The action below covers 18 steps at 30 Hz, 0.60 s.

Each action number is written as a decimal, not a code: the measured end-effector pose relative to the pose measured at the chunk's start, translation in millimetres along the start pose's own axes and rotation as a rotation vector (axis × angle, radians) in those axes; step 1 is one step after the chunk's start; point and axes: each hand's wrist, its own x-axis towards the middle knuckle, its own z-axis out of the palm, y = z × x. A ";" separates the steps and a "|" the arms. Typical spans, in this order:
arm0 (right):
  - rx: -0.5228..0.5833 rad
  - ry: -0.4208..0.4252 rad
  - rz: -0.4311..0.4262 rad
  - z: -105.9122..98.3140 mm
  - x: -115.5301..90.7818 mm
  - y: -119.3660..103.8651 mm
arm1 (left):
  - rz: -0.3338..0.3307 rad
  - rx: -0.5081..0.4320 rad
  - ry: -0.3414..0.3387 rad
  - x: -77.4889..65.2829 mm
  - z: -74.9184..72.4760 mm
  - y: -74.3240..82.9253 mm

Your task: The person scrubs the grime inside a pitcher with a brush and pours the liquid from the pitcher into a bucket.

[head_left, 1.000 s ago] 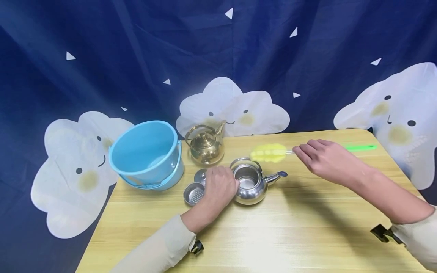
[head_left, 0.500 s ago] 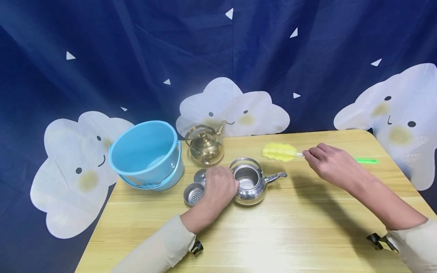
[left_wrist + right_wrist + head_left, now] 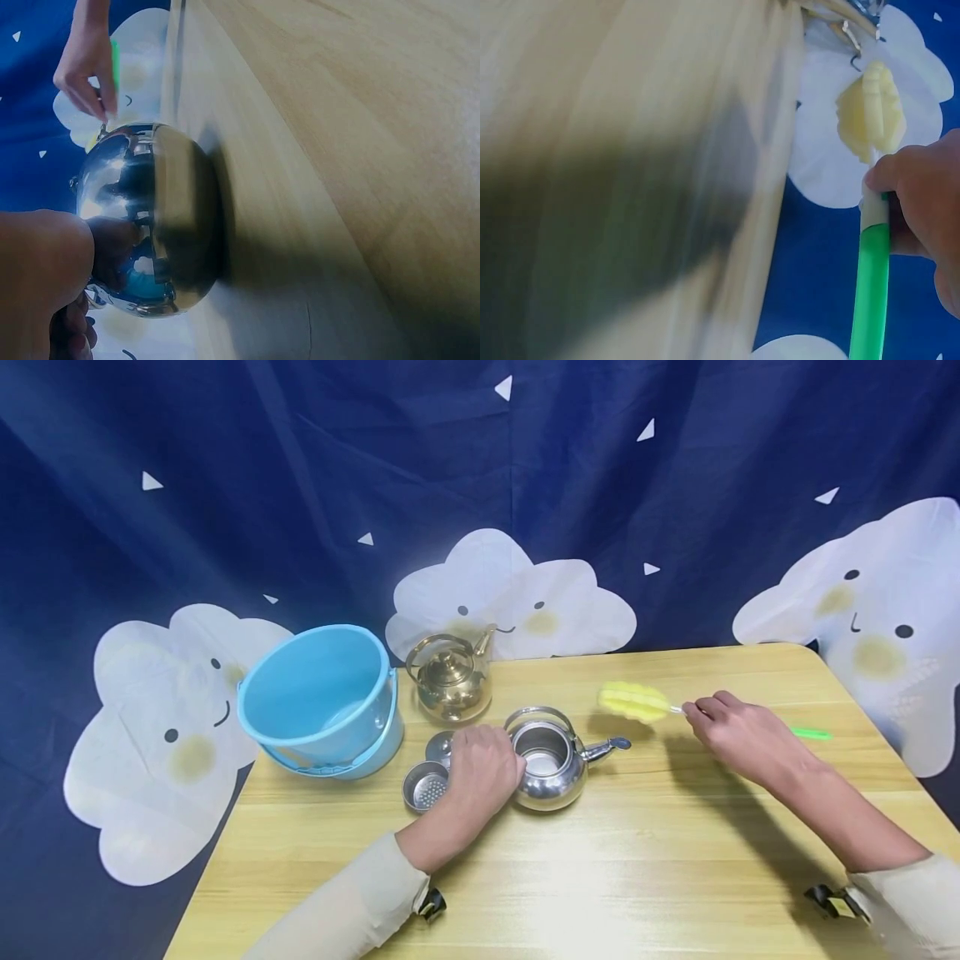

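A silver kettle [image 3: 551,789] with its top off stands on the table, spout to the right. My left hand [image 3: 483,768] grips it from the left side, thumb against the body; its curled fingers are partly hidden. The left wrist view shows the kettle's shiny belly [image 3: 142,210] beside the thumb. My right hand [image 3: 742,735] pinches a sponge brush near the base of its yellow head [image 3: 633,702]. The green handle [image 3: 870,292] runs back under the hand. The brush is raised over the table, right of the kettle, head pointing left.
Left of the left hand sit a perforated metal strainer cup [image 3: 427,787] and a metal lid [image 3: 441,747], partly covered by the hand. A gold kettle [image 3: 453,689] stands behind them. At the back left is a blue bucket [image 3: 322,693]. A curtain [image 3: 510,460] hangs behind the table [image 3: 637,877].
The right hand has drawn the brush to the right and slightly toward the near side, away from the silver kettle. Its head now tilts up a little. The left hand has stayed at the kettle.
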 end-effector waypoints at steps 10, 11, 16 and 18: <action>-0.020 -0.065 0.024 14.7 -17.1 1.3 | -0.014 -0.036 0.052 0.6 1.1 -0.5; -0.019 -0.075 0.032 15.9 -18.4 1.3 | -0.015 -0.043 0.056 0.7 0.8 -0.8; -0.015 -0.116 0.076 21.4 -25.9 0.6 | -0.015 -0.054 0.050 0.8 -0.1 -1.3; -0.015 -0.123 0.087 23.8 -29.2 0.4 | -0.016 -0.055 0.045 0.6 -0.3 -1.0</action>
